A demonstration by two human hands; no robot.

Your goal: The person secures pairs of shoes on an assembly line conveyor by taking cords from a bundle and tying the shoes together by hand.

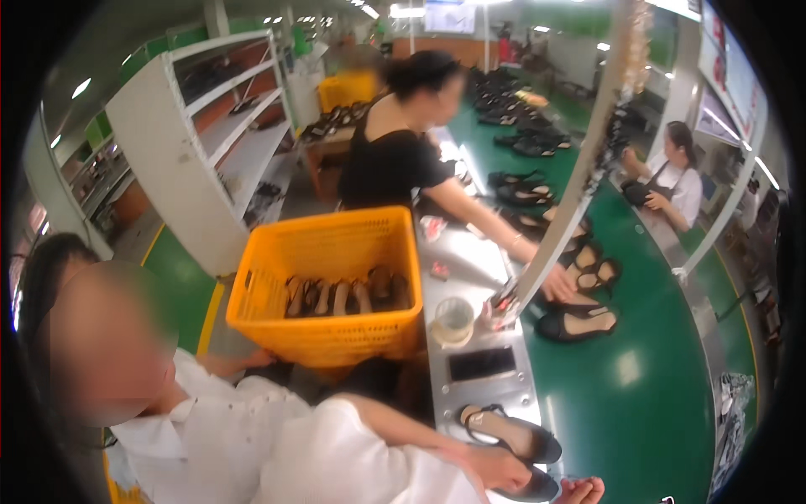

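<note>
At the lower edge, the fingers of what appears to be my left hand (581, 490) show, curled together; what they hold, if anything, is too small to make out. Close beside it lies a black flat shoe (540, 485), with the hand (502, 467) of a co-worker in white on it. Another black shoe with a beige insole and a strap (509, 433) sits just behind. Both shoes are on the metal ledge beside the green belt (638, 412). My right hand is out of view.
On the ledge are a dark phone (481, 364) and a clear cup (453, 321). An orange crate (327, 336) holds several shoes. A worker in black (382, 160) reaches to a shoe row (579, 323) on the belt. A white post (561, 223) rises beside it.
</note>
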